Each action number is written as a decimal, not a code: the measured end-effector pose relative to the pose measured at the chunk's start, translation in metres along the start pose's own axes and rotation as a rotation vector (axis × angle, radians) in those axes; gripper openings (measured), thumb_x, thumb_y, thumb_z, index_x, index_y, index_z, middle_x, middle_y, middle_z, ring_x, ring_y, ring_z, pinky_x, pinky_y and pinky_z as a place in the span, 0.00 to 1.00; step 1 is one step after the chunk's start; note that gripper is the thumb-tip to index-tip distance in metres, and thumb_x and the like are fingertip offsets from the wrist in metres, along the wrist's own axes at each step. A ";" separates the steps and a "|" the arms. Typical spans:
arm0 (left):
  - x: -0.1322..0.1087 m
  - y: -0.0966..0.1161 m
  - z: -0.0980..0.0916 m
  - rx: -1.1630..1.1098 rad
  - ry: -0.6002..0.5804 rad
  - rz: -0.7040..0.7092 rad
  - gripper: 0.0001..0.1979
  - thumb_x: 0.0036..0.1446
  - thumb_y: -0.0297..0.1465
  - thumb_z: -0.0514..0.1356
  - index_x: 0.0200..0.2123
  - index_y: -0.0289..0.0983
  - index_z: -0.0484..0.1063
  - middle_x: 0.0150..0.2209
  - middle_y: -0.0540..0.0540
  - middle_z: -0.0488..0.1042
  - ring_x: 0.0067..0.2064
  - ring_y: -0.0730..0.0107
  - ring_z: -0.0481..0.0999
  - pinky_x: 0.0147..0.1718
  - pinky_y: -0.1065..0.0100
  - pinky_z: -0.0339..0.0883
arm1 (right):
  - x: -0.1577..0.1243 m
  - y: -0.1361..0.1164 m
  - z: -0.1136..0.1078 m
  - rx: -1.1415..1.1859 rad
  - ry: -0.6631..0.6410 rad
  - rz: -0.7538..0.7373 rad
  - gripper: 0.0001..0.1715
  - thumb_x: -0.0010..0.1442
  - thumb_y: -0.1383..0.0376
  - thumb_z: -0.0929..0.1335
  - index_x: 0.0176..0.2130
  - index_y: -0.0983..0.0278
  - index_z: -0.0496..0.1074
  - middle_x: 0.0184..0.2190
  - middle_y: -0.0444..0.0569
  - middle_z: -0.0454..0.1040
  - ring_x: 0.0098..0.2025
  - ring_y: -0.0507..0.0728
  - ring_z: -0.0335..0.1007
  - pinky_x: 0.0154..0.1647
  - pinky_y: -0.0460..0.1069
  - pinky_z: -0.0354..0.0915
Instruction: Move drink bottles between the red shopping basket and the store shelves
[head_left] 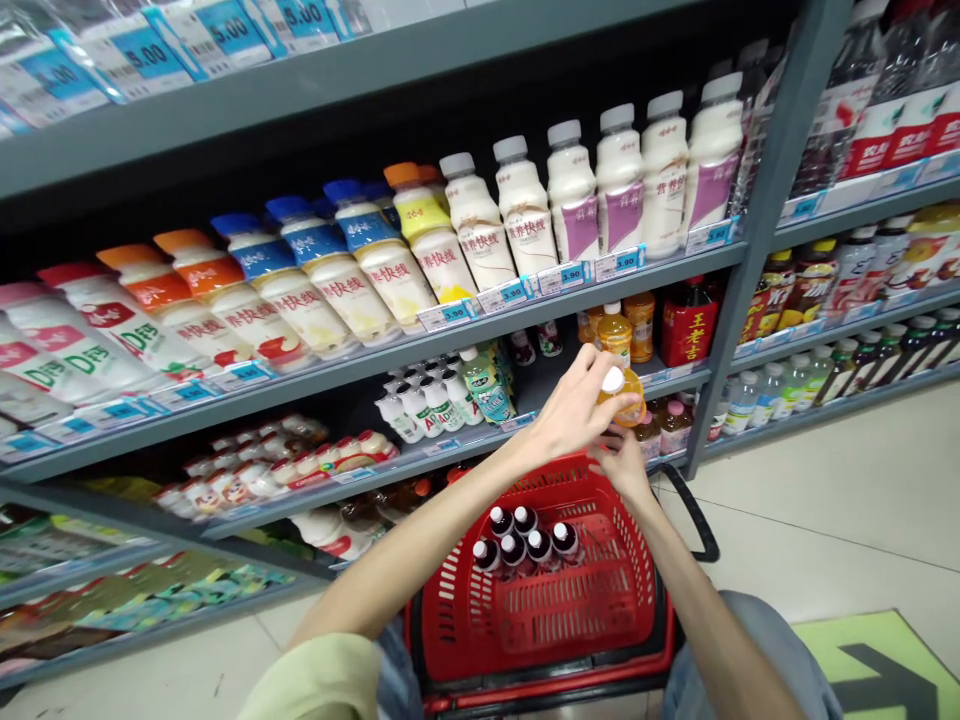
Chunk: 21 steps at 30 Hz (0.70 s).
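Note:
My left hand is closed around a small orange-yellow drink bottle with a white cap, held tilted in front of the lower shelf. Just below it is my right hand, its fingers apart near the bottle's base; whether they touch it I cannot tell. Similar orange bottles stand on the shelf directly behind. Beneath my hands a red shopping basket sits on the floor between my knees. Several dark bottles with white caps stand upright together in its left part.
The shelf edge above my hands carries a row of milk drink bottles. Small white bottles and red cans flank the orange ones. The basket's black handle hangs out right, beside a shelf post.

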<state>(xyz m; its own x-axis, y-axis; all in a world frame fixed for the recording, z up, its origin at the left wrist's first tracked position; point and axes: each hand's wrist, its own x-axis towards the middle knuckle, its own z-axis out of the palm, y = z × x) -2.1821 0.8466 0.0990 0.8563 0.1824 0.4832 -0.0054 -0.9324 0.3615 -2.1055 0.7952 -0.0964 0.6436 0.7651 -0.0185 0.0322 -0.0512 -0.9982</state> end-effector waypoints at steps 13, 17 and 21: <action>0.097 -0.014 0.055 0.126 0.023 0.179 0.15 0.67 0.41 0.57 0.50 0.38 0.67 0.46 0.41 0.64 0.48 0.60 0.68 0.52 0.57 0.67 | -0.025 -0.014 0.002 -0.563 -0.263 -0.064 0.14 0.63 0.62 0.71 0.47 0.65 0.74 0.39 0.51 0.81 0.45 0.58 0.78 0.45 0.49 0.67; 0.110 -0.021 0.066 0.192 0.002 0.160 0.15 0.67 0.40 0.57 0.51 0.39 0.67 0.47 0.41 0.64 0.49 0.59 0.68 0.51 0.58 0.68 | -0.028 -0.020 -0.001 -0.643 -0.299 -0.083 0.12 0.63 0.61 0.71 0.46 0.64 0.76 0.40 0.51 0.81 0.47 0.58 0.78 0.45 0.49 0.66; 0.116 -0.028 0.077 0.218 -0.027 0.131 0.14 0.66 0.39 0.58 0.50 0.39 0.68 0.48 0.40 0.64 0.49 0.59 0.68 0.48 0.59 0.69 | -0.029 -0.025 -0.004 -0.664 -0.262 -0.113 0.11 0.65 0.61 0.70 0.45 0.63 0.76 0.38 0.51 0.81 0.44 0.56 0.79 0.43 0.47 0.67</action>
<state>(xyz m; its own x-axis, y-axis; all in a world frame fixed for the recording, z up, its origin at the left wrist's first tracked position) -2.0430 0.8698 0.0838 0.8693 0.0499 0.4918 -0.0084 -0.9933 0.1156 -2.1221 0.7722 -0.0706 0.4075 0.9131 -0.0135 0.5992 -0.2785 -0.7506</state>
